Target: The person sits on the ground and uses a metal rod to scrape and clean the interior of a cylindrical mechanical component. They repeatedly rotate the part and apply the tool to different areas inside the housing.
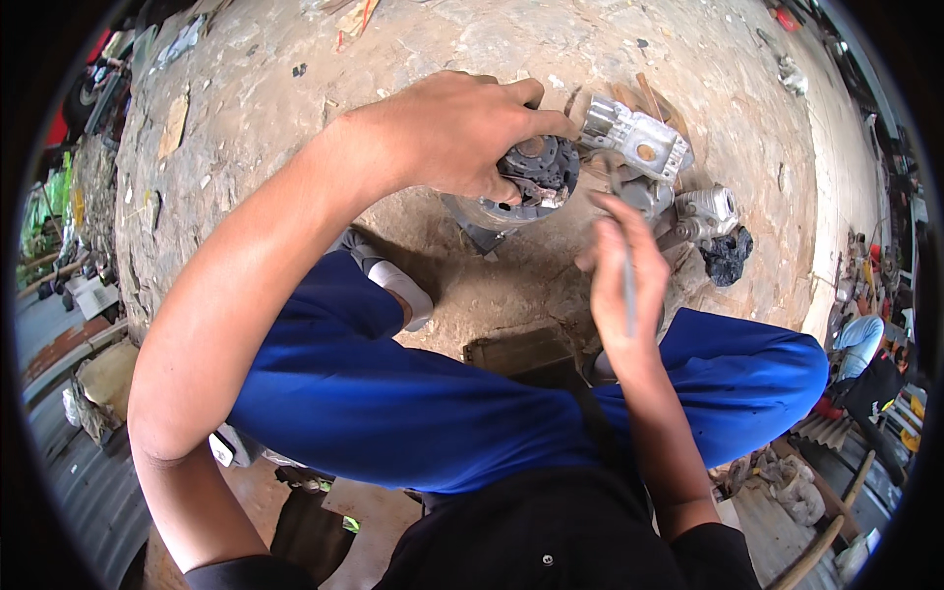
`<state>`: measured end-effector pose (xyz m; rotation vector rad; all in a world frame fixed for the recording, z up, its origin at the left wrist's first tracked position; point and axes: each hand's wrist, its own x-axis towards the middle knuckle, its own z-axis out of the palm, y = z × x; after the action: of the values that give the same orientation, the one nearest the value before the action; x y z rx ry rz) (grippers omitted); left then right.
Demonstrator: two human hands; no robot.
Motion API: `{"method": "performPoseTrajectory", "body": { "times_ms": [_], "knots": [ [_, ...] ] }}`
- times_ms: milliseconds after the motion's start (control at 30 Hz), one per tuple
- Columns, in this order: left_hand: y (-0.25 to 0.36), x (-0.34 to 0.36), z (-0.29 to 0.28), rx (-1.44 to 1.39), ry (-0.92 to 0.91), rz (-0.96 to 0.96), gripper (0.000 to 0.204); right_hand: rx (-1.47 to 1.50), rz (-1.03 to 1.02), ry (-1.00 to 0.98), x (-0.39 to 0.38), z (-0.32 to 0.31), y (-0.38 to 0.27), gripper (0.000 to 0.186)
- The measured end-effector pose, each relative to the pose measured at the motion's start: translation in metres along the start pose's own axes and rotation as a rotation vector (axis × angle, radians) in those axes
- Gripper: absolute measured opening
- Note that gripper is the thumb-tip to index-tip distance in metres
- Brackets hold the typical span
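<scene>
My left hand (472, 138) reaches across from the left with its fingers curled over a dark round mechanical part (551, 167). The thumb presses on the near side of that part, and the palm hides some of it. The part's lower rim is a curved metal housing sitting just above the ground. Just to the right, my right hand (627, 265) is closed around a thin grey metal rod-like tool (629, 295). Motion smears its fingers and the tool's tip, so I cannot tell whether the tip touches the part.
Beyond my right hand lie a silver metal casting (639, 143), a finned metal cylinder (706, 211) and a crumpled black plastic bag (726, 256). A dark box-like object (521, 352) sits between my legs. Along the right runs a pale ledge (836, 197); another person's leg (860, 339) shows beyond it.
</scene>
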<state>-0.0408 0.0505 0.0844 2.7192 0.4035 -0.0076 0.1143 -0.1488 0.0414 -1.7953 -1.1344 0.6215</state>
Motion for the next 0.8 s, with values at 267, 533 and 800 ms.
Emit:
{"method": "performPoseTrajectory", "body": {
  "times_ms": [267, 533, 800],
  "knots": [
    [0.005, 0.007, -0.003, 0.071, -0.009, -0.068, 0.076, -0.034, 0.062, 0.027, 0.018, 0.023, 0.005, 0.03],
    [0.007, 0.009, 0.002, 0.068, -0.017, -0.078, 0.078, 0.085, 0.104, -0.075, 0.027, 0.014, 0.014, 0.019],
    [0.006, 0.011, 0.007, 0.008, 0.007, -0.108, 0.073, -0.1, -0.189, -0.031, 0.036, 0.002, 0.016, 0.015]
  ]
}}
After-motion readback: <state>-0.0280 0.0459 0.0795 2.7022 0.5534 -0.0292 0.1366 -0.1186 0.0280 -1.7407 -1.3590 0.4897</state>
